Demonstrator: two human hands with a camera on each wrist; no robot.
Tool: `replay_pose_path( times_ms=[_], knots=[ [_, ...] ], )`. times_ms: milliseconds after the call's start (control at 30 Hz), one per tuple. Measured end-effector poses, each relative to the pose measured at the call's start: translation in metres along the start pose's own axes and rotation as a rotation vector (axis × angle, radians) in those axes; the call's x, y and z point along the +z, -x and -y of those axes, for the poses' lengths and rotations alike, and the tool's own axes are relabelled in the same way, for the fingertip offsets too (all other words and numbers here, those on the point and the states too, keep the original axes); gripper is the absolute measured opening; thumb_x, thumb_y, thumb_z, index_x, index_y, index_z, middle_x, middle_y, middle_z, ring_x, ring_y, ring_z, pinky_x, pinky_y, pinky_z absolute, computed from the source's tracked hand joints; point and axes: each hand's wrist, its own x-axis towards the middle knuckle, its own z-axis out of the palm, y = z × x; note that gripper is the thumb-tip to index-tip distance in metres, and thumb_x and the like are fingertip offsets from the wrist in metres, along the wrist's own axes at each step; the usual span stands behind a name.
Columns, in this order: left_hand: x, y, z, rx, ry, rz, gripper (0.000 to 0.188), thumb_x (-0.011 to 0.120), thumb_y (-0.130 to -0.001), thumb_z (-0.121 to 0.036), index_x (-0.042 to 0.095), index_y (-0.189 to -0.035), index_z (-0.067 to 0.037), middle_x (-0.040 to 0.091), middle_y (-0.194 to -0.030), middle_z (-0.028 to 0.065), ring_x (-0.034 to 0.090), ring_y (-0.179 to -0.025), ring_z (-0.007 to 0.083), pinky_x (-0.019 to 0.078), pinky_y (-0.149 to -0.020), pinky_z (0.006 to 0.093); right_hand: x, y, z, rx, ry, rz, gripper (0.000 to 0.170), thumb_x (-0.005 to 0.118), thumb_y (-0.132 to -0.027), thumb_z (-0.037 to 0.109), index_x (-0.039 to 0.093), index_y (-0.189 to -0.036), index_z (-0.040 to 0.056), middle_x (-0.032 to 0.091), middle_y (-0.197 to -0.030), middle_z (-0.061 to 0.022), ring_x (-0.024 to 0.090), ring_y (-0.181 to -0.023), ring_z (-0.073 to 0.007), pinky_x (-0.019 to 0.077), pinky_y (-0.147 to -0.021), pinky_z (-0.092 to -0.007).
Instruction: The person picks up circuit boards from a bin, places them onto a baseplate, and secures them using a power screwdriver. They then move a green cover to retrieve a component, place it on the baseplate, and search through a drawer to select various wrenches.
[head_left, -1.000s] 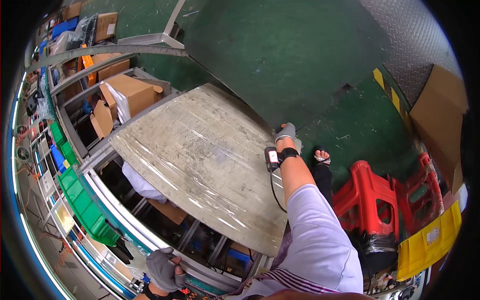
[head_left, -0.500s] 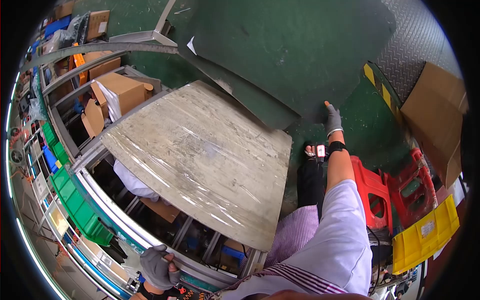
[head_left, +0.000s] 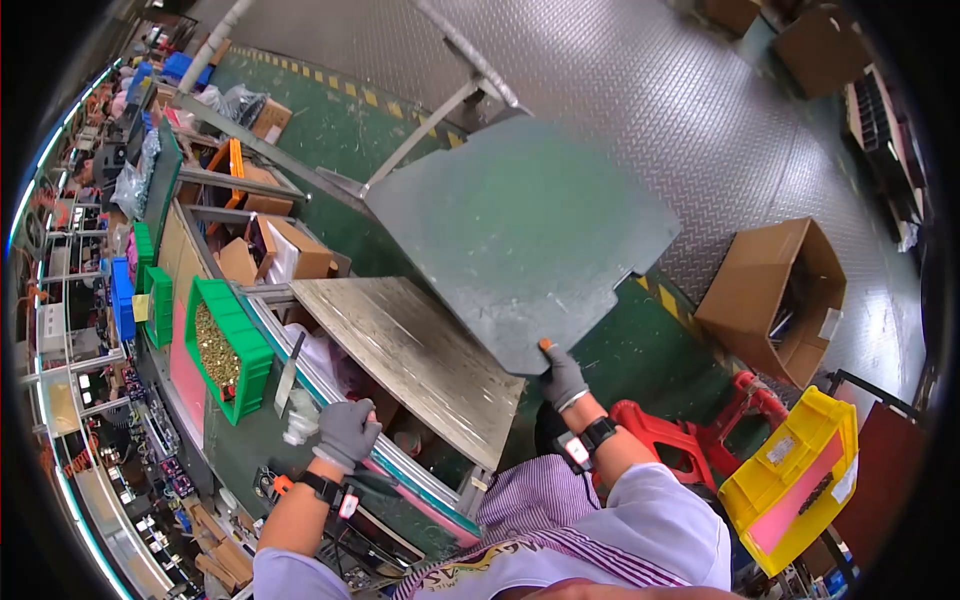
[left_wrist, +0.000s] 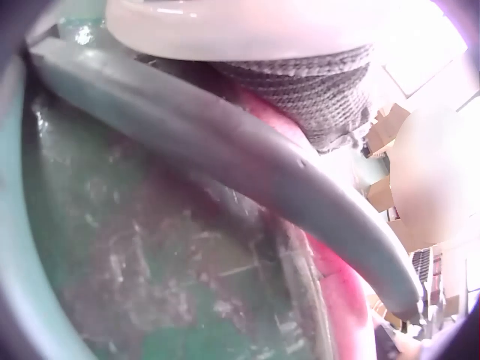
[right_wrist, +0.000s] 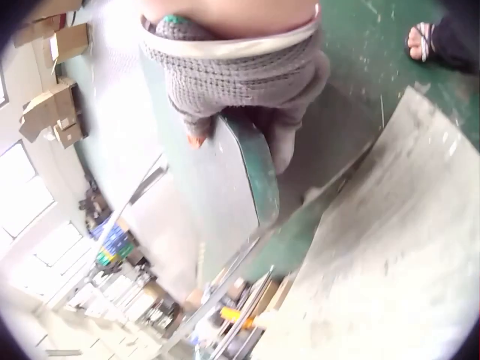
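Note:
A large green mat (head_left: 520,240), notched along one side, is raised off the floor beyond the bench. My gloved right hand (head_left: 565,378) grips its near corner; in the right wrist view the gloved fingers (right_wrist: 283,146) and thumb lie on opposite sides of the mat's edge (right_wrist: 251,176). My gloved left hand (head_left: 348,432) is at the front rail of the workbench, fingers curled; whether they clasp the rail I cannot tell. In the left wrist view its knit cuff (left_wrist: 322,94) shows behind a grey bar (left_wrist: 225,150), the fingers hidden. A worn grey board (head_left: 430,345) lies tilted beside the mat.
A green bin (head_left: 253,365) of small parts stands on the bench at left, near a knife-like blade (head_left: 287,385). Right of me are red stools (head_left: 660,440), a yellow bin (head_left: 775,465) and an open cardboard box (head_left: 750,290). A metal frame (head_left: 425,130) stands behind the mat.
The mat lay low over the floor and has come up, its near corner now in my right hand. The head view has swung up and shows more floor. My left hand stays by the bench rail.

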Motion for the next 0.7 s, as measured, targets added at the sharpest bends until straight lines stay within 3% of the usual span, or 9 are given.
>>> replay_pose_path(
  times_ms=[67, 133, 233, 267, 333, 500, 600, 667, 700],
  knots=[
    [-0.008, -0.004, -0.008, -0.104, -0.099, 0.140, 0.020, 0.052, -0.075, -0.024, 0.055, -0.080, -0.005, 0.057, -0.068, 0.0170, 0.057, -0.064, 0.0310, 0.0434, -0.054, 0.0421, 0.046, 0.072, -0.003, 0.087, -0.037, -0.030, 0.027, 0.058, -0.082, 0.016, 0.055, -0.104, 0.0012, 0.060, -0.105, -0.0088, 0.058, -0.095, -0.0227, 0.0436, -0.090, -0.0381],
    [-0.002, -0.010, -0.008, -0.146, 0.167, 0.046, 0.031, 0.050, -0.081, -0.034, 0.057, -0.085, -0.004, 0.060, -0.072, 0.0178, 0.060, -0.070, 0.0308, 0.0462, -0.062, 0.0428, 0.054, 0.122, -0.024, 0.207, -0.159, -0.040, 0.028, 0.057, -0.084, 0.018, 0.053, -0.108, 0.0037, 0.059, -0.107, -0.0081, 0.056, -0.099, -0.0226, 0.0428, -0.092, -0.0389],
    [-0.027, -0.004, -0.071, -0.729, 1.787, 0.440, 0.051, 0.051, -0.083, -0.045, 0.052, -0.110, -0.001, 0.061, -0.100, 0.0146, 0.057, -0.094, 0.0259, 0.0440, -0.080, 0.0393, 0.069, 0.200, -0.045, 0.329, -0.274, 0.081, 0.033, 0.055, -0.086, 0.026, 0.048, -0.113, 0.0080, 0.054, -0.114, -0.0096, 0.052, -0.106, -0.0245, 0.0448, -0.090, -0.0446],
    [-0.021, 0.003, -0.100, -0.584, 2.016, 0.563, 0.045, 0.053, -0.085, -0.036, 0.050, -0.113, -0.001, 0.057, -0.105, 0.0125, 0.054, -0.097, 0.0221, 0.0424, -0.086, 0.0378, 0.082, 0.232, -0.044, 0.384, -0.292, 0.075, 0.035, 0.055, -0.086, 0.027, 0.047, -0.114, 0.0082, 0.054, -0.114, -0.0110, 0.051, -0.106, -0.0256, 0.0456, -0.089, -0.0446],
    [-0.007, 0.022, -0.135, -0.513, 1.532, -0.011, 0.037, 0.058, -0.080, -0.022, 0.051, -0.109, 0.001, 0.058, -0.101, 0.0125, 0.055, -0.095, 0.0229, 0.0422, -0.087, 0.0360, 0.097, 0.273, -0.034, 0.495, -0.250, 0.069, 0.040, 0.052, -0.087, 0.032, 0.045, -0.115, 0.0050, 0.055, -0.111, -0.0133, 0.054, -0.103, -0.0264, 0.0479, -0.086, -0.0430],
    [-0.083, 0.021, -0.154, -0.629, 1.780, 0.162, 0.030, 0.058, -0.074, -0.014, 0.052, -0.099, 0.003, 0.057, -0.092, 0.0128, 0.057, -0.085, 0.0250, 0.0467, -0.078, 0.0370, 0.113, 0.337, 0.020, 0.626, 0.004, 0.411, 0.056, 0.042, -0.089, 0.046, 0.047, -0.109, -0.0053, 0.060, -0.097, -0.0170, 0.063, -0.077, -0.0244, 0.0535, -0.070, -0.0344],
    [-0.112, 0.009, -0.149, -0.629, 1.886, 0.171, 0.027, 0.057, -0.073, -0.011, 0.051, -0.096, 0.003, 0.057, -0.088, 0.0137, 0.058, -0.081, 0.0261, 0.0483, -0.077, 0.0382, 0.095, 0.308, 0.095, 0.394, 0.697, 0.841, 0.046, 0.044, -0.090, 0.039, 0.053, -0.102, -0.0041, 0.063, -0.087, -0.0148, 0.063, -0.068, -0.0213, 0.0526, -0.062, -0.0314],
    [-0.110, -0.012, -0.124, -0.588, 1.867, 0.169, 0.028, 0.055, -0.074, -0.013, 0.050, -0.098, 0.002, 0.057, -0.091, 0.0139, 0.058, -0.084, 0.0269, 0.0478, -0.079, 0.0389, 0.074, 0.260, 0.144, 0.145, 0.782, 0.471, 0.037, 0.046, -0.088, 0.032, 0.057, -0.097, -0.0029, 0.064, -0.077, -0.0134, 0.062, -0.063, -0.0191, 0.0510, -0.057, -0.0293],
    [-0.117, -0.019, -0.116, -0.591, 1.819, 0.174, 0.034, 0.054, -0.075, -0.015, 0.049, -0.104, 0.002, 0.057, -0.098, 0.0156, 0.058, -0.088, 0.0279, 0.0468, -0.082, 0.0397, 0.051, 0.222, 0.161, -0.219, 0.976, 0.273, 0.033, 0.048, -0.086, 0.028, 0.058, -0.098, -0.0016, 0.063, -0.074, -0.0124, 0.062, -0.063, -0.0170, 0.0501, -0.058, -0.0284]
  ],
)
